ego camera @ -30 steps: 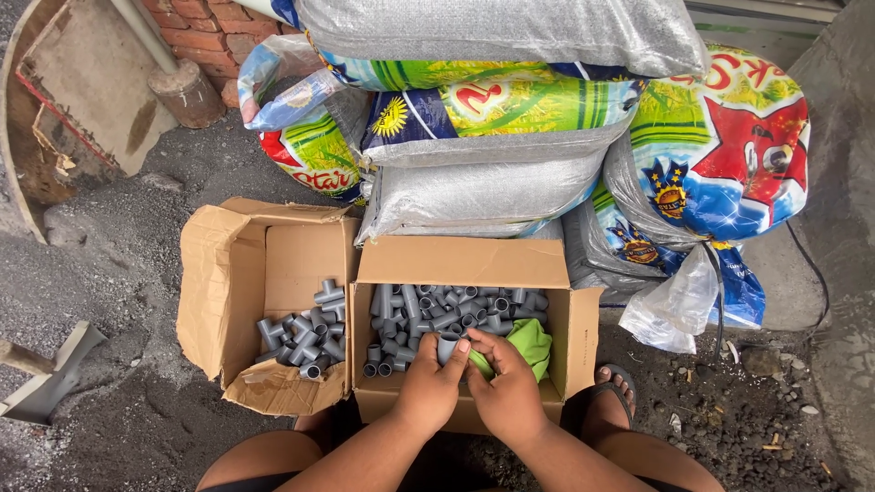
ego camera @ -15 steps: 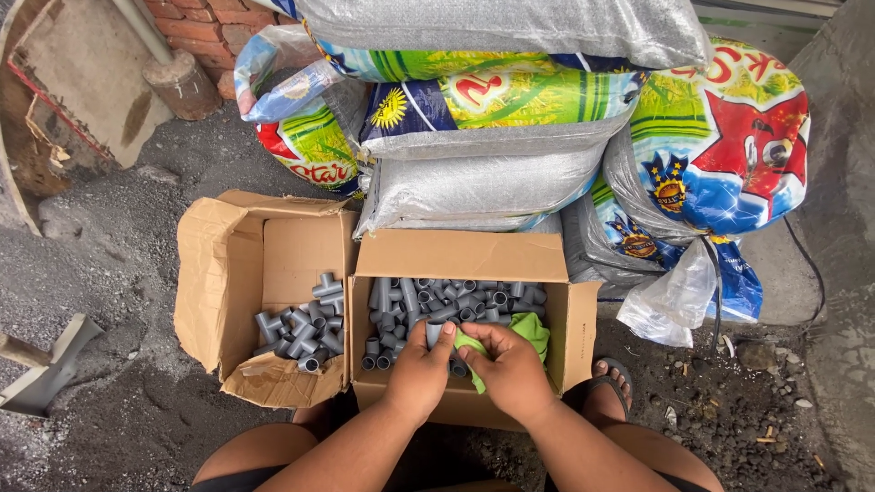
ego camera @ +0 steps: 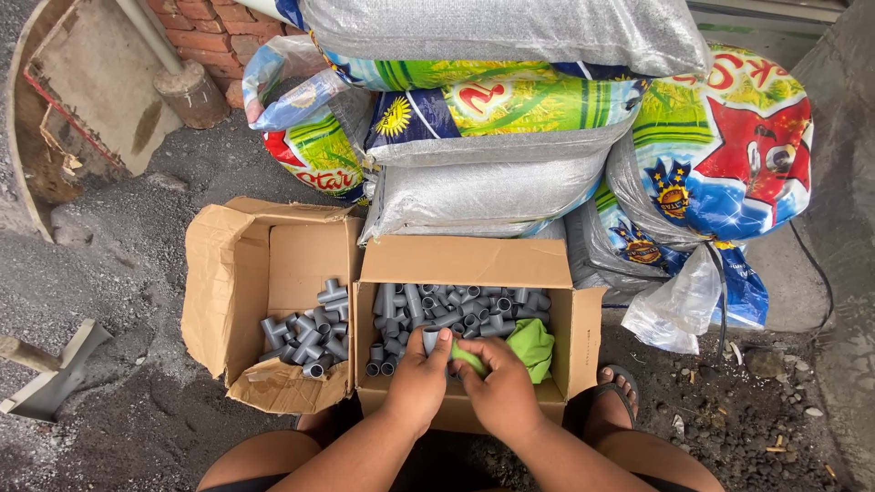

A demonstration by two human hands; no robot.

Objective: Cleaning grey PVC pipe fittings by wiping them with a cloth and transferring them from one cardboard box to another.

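Two open cardboard boxes stand side by side on the ground. The right box holds several grey pipe fittings and a green cloth. Both my hands are over its near edge. My left hand grips a grey fitting at the fingertips. My right hand presses a fold of the green cloth against that fitting. The left box holds a smaller pile of grey fittings.
Stacked grain sacks, silver and brightly printed, rise right behind the boxes. A clear plastic bag lies at the right. A brick wall and a post stand at upper left, a shovel at the left edge. My sandalled foot is beside the right box.
My hands have stayed together over the right box's front, working the green cloth around a fitting. My left hand now shows a grey fitting at its fingertips.
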